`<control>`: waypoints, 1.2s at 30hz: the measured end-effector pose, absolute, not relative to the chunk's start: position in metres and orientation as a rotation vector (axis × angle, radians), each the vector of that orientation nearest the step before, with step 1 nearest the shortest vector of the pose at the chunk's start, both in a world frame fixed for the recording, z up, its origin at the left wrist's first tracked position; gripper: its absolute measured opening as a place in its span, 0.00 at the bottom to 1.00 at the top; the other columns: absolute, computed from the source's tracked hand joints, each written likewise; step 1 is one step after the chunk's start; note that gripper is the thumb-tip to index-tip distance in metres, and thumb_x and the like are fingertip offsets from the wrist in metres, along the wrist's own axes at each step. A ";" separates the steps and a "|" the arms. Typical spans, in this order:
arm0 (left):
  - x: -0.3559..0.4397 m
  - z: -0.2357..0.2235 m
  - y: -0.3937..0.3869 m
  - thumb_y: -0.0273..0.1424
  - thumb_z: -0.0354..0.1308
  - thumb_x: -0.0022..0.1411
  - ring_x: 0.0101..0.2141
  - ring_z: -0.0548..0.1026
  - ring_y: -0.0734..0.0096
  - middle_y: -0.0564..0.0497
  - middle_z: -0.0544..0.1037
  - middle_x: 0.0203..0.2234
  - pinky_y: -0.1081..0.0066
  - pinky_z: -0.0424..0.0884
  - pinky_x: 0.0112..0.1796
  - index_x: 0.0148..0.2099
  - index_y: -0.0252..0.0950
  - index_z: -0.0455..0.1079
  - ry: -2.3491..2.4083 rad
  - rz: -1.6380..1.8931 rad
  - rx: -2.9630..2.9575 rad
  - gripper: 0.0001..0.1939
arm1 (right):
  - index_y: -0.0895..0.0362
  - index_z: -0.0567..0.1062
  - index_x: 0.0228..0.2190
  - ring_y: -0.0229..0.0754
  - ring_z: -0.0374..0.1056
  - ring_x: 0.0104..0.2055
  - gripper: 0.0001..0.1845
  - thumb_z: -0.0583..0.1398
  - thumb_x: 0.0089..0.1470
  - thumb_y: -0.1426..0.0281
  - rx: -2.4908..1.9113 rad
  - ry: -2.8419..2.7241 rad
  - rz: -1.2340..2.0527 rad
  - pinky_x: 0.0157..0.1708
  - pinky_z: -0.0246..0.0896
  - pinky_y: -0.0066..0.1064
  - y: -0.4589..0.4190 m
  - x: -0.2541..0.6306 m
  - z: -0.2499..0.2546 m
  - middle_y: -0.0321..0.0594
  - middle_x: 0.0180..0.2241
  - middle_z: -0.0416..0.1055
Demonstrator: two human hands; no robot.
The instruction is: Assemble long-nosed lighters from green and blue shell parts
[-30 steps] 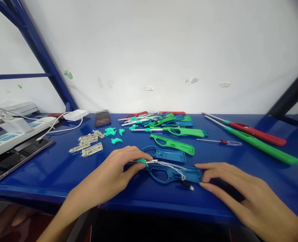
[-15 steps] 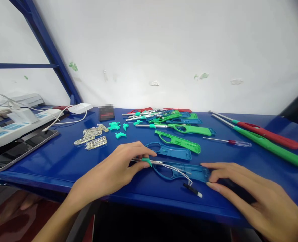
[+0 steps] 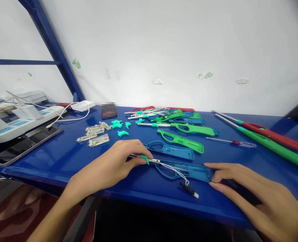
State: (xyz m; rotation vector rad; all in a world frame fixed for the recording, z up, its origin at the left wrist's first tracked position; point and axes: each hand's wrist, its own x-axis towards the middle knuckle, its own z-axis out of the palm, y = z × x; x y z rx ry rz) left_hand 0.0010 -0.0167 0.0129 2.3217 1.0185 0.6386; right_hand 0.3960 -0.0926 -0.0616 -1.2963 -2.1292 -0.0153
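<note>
My left hand (image 3: 125, 156) pinches a lighter's metal tube (image 3: 154, 161) at its teal collar (image 3: 144, 158). White wires (image 3: 175, 170) trail from the tube to a black igniter (image 3: 188, 190) with a white tip, over the table's front. Beneath the wires lies a blue lighter shell half (image 3: 194, 170), inner side up. My right hand (image 3: 250, 193) grips the far right end of that shell between thumb and fingers. Just behind is a second blue shell half (image 3: 180, 150), and past it a green shell half (image 3: 186, 142).
Clear fuel cartridges (image 3: 98, 140) and teal triggers (image 3: 123, 133) lie to the left. Lighter parts (image 3: 164, 115) pile at the back. On the right are a screwdriver (image 3: 236, 143), a red lighter (image 3: 272, 134) and a green lighter (image 3: 272, 144). A phone (image 3: 25, 146) and power strip (image 3: 40, 116) sit far left.
My left hand has shifted the tube slightly up and left relative to the blue shell. The igniter hangs farther out in front of the shell. The camera view has turned slightly.
</note>
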 end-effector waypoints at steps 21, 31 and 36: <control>0.011 0.013 -0.030 0.36 0.61 0.85 0.54 0.83 0.62 0.53 0.84 0.56 0.65 0.75 0.56 0.60 0.49 0.84 1.159 0.640 2.457 0.11 | 0.41 0.85 0.49 0.53 0.86 0.57 0.14 0.60 0.77 0.53 -1.356 -2.185 -0.043 0.59 0.83 0.42 -0.095 0.409 -0.074 0.36 0.61 0.86; 0.021 0.009 -0.022 0.24 0.65 0.81 0.44 0.85 0.65 0.52 0.88 0.44 0.66 0.77 0.47 0.48 0.40 0.87 1.085 0.698 2.435 0.10 | 0.41 0.86 0.46 0.57 0.87 0.55 0.14 0.62 0.75 0.52 -1.363 -2.119 0.025 0.57 0.85 0.47 -0.095 0.403 -0.067 0.37 0.58 0.87; 0.024 0.006 -0.024 0.22 0.64 0.80 0.44 0.85 0.65 0.52 0.88 0.43 0.66 0.77 0.47 0.47 0.39 0.86 1.100 0.713 2.450 0.10 | 0.39 0.86 0.46 0.56 0.86 0.57 0.13 0.62 0.75 0.52 -1.369 -2.116 0.049 0.58 0.84 0.46 -0.096 0.401 -0.066 0.34 0.59 0.87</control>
